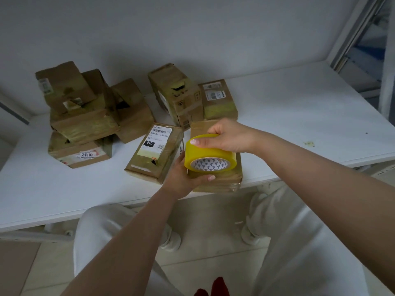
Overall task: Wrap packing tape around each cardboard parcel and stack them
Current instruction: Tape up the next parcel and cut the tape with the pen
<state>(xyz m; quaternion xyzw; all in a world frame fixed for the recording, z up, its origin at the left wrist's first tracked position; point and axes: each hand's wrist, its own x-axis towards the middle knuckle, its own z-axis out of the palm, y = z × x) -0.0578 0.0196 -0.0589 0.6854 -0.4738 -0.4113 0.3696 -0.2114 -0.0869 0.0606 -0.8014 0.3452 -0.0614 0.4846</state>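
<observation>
A yellow roll of packing tape (208, 155) is held over a flat cardboard parcel (222, 182) at the table's front edge. My right hand (229, 136) grips the roll from above, thumb on its left rim. My left hand (183, 176) holds the near left corner of that parcel, thumb lying along its top under the roll. Beside it on the left lies a taped parcel with a white barcode label (155, 152). Behind stand a tall parcel (177, 95) and a smaller labelled parcel (220, 100).
A heap of several worn cardboard parcels (85, 112) fills the back left of the white table (299, 116), one marked 2010 (79, 153). A wall runs behind; a window frame (354, 35) stands at the right. My knees in white trousers sit below the table edge.
</observation>
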